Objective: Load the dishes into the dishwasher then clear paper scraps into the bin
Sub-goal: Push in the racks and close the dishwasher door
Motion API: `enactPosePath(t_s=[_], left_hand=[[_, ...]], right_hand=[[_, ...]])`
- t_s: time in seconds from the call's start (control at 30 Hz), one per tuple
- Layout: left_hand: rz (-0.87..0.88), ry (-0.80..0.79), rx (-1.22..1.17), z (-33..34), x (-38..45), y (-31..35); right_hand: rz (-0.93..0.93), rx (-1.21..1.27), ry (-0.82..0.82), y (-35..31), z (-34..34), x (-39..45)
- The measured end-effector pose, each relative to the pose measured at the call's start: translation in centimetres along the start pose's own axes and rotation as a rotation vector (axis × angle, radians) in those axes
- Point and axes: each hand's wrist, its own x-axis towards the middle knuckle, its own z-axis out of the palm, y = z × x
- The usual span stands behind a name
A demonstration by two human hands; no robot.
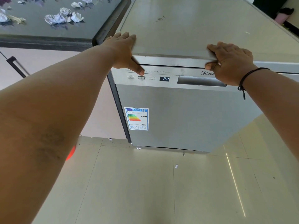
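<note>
Right, both hands are up on the front top edge of the silver dishwasher, whose door stands closed. The left hand lies flat near the left corner, fingers straight across the top, thumb hooked down over the lip onto the control panel, just above the P button; nothing is gripped. The right hand sits toward the right of the same edge, fingers spread on top and thumb curled under the lip, clamping the rim beside the door handle recess. A dark cord bracelet rings that wrist. The display reads P2. Far left, crumpled paper scraps lie scattered on the dark countertop, which meets the dishwasher's left side with only a thin gap. An energy label sits on the door's left part. Near us, pale floor tiles stretch wide, with a small white scrap lying in front of the door.
</note>
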Motion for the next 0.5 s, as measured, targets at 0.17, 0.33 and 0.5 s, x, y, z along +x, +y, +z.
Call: enactPosePath(t_s=[0.17, 0.33, 0.5], left_hand=[[0.008, 0.018, -0.001, 0.16, 0.04, -0.16], [-0.006, 0.025, 0.013, 0.41, -0.01, -0.09], [-0.033, 0.031, -0.022, 0.18, -0.68, 0.40]], right_hand=[[0.005, 0.008, 0.015, 0.03, -0.03, 0.01], [-0.008, -0.018, 0.005, -0.06, 0.22, -0.19], [0.015, -0.039, -0.099, -0.46, -0.35, -0.09]])
